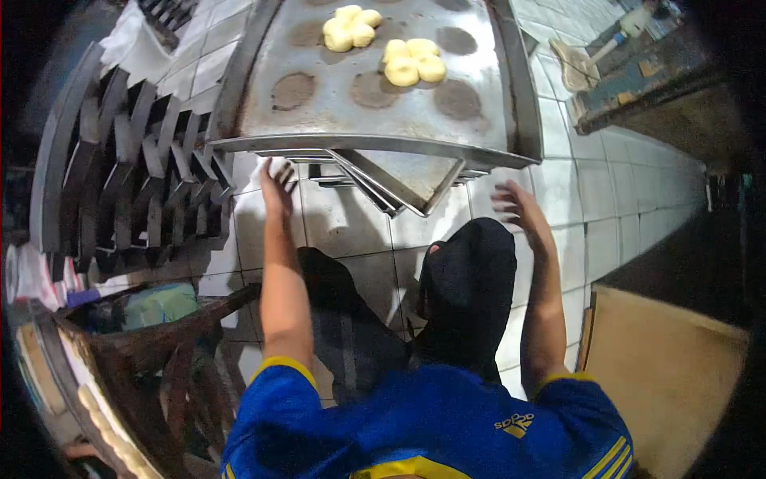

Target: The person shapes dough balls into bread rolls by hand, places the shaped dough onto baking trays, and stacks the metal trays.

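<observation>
Two pale yellow dough pieces, each a cluster of rounded lobes, sit near the far end of a rectangular grey metal tray [335,116] with raised sides: one dough piece [349,30] lies farther left, the other dough piece [413,62] nearer and to the right, apart from it. At least five dark round marks show on the tray's worn surface around them. Below its near edge, at least two more metal trays [411,180] jut out askew; the full number is hidden. Two bare hands are raised near this edge, one on each side: the left grip [278,188] is spread and holds nothing visible, beside the lower trays, though I cannot tell whether its fingertips touch metal; the right grip [520,209] is also open, fingers apart, clear of the trays. Between the forearms are two knees in dark trousers [471,279], above one white tiled floor [351,231]. Many dark angular metal pieces [132,168], overlapping too much to count, stand at left; one flat light-brown board [666,383] is at lower right.
</observation>
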